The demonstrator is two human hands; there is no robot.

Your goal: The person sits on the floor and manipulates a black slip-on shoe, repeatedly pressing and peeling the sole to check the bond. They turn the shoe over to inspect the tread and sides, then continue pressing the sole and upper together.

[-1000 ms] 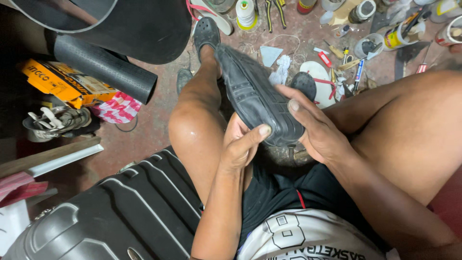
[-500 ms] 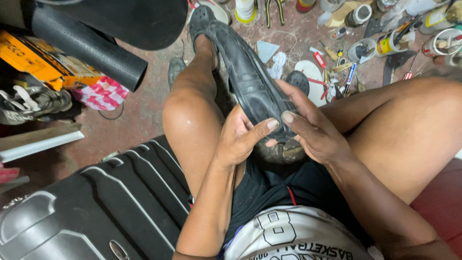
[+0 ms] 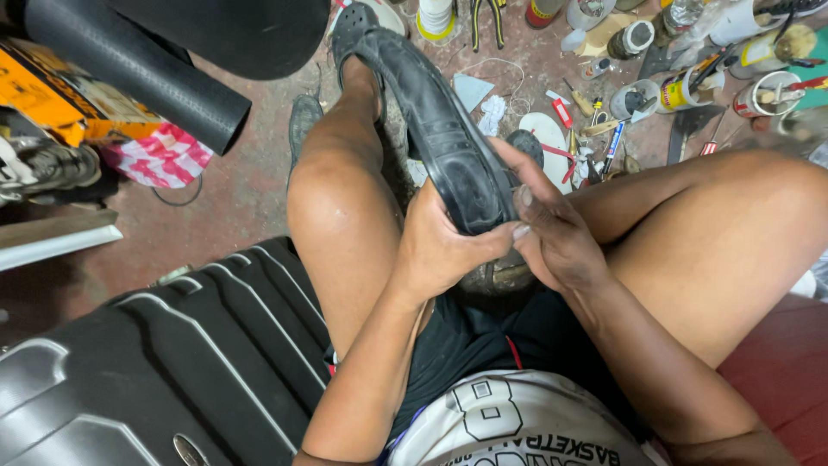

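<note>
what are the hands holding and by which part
Both hands hold a black shoe, sole up, at its near end: left hand cups it from beneath, right hand grips its edge.

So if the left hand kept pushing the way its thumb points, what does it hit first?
The left hand would likely meet the right hand first; its thumb already lies across the black shoe heel toward those fingers.

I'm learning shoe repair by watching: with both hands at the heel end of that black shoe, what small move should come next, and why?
Probably press along the heel edge. The left hand cradles the black shoe sole-up between the knees, thumb on its heel, while the right hand pinches the same end, so both already grip there.
</note>
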